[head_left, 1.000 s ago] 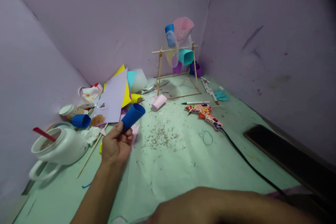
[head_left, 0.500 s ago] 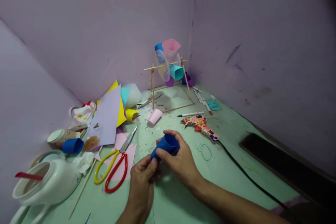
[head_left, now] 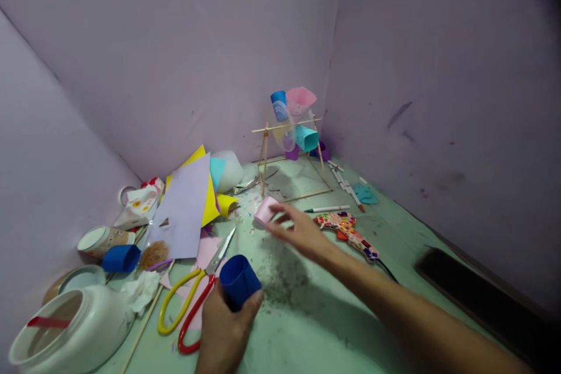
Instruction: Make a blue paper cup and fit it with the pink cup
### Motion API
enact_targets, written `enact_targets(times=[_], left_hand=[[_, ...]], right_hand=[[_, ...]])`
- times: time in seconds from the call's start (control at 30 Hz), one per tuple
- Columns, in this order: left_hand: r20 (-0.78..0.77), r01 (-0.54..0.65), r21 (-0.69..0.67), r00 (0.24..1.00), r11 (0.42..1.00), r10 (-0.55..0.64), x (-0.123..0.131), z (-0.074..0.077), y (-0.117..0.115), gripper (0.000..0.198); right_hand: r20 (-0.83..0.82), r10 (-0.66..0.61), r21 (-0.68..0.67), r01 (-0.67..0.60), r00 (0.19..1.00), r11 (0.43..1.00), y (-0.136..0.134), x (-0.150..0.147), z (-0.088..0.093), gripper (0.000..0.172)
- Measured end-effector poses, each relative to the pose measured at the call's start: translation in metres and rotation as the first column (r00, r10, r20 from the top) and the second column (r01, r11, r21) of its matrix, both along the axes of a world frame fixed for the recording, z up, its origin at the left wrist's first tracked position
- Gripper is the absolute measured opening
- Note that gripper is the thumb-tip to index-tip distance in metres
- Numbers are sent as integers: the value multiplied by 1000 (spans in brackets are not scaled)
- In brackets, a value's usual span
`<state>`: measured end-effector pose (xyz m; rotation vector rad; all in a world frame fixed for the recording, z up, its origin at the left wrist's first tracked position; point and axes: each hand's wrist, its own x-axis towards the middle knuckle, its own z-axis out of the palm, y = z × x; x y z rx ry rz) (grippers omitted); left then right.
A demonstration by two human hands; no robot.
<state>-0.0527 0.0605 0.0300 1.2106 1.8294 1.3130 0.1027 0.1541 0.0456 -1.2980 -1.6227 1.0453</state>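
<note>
My left hand [head_left: 228,321] is wrapped round a dark blue paper tube [head_left: 239,280], its open end facing up. Reaching forward, my right hand [head_left: 298,231] has its fingers apart beside a pale pink paper tube [head_left: 264,211] that lies on the table; whether the fingertips touch it I cannot tell. Scissors [head_left: 210,274] with yellow and red handles lie left of the blue tube. Behind the pink tube stands a stick frame [head_left: 265,158] carrying a wheel with a blue cup [head_left: 279,106], a pink cup [head_left: 300,100] and a turquoise cup [head_left: 307,138].
A patterned glue gun [head_left: 348,231] with a black cord lies right of my hand, near several markers [head_left: 346,187]. On the left are paper sheets [head_left: 186,204], another blue tube [head_left: 121,259] and a white container [head_left: 99,327]. A dark slab [head_left: 464,292] sits at right.
My right hand has let go of the blue tube and moved forward to the pink tube. My left hand keeps the blue tube, now shifted left and more upright. The view has tilted slightly.
</note>
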Motion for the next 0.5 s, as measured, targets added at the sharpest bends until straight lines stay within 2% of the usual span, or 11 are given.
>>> enact_targets(times=[0.03, 0.07, 0.17, 0.27, 0.37, 0.43, 0.5], left_hand=[[-13, -22, -13, 1000, 1000, 22, -3, 0, 2, 21], [-17, -29, -17, 999, 999, 29, -6, 0, 4, 21], [-11, -28, -10, 1000, 1000, 28, -11, -1, 7, 20], [-53, -47, -2, 998, 999, 47, -16, -2, 9, 18], [-91, -98, -4, 991, 995, 97, -25, -1, 14, 17], [-103, -79, -31, 992, 996, 75, -31, 3, 17, 18], [-106, -6, -99, 994, 995, -4, -33, 8, 18, 19]], right_hand=[[105, -144, 21, 143, 984, 990, 21, 4, -1, 45], [145, -194, 22, 192, 970, 981, 40, 7, -3, 43], [204, -177, -46, 190, 963, 981, 85, 6, -17, 42], [238, -115, -90, 140, 964, 986, 102, -8, -33, 38], [253, -44, -78, 66, 966, 995, 93, -20, -34, 20], [256, -1, -40, 12, 967, 999, 71, -20, -26, 12], [263, 40, 17, -46, 964, 999, 38, -12, -13, 14]])
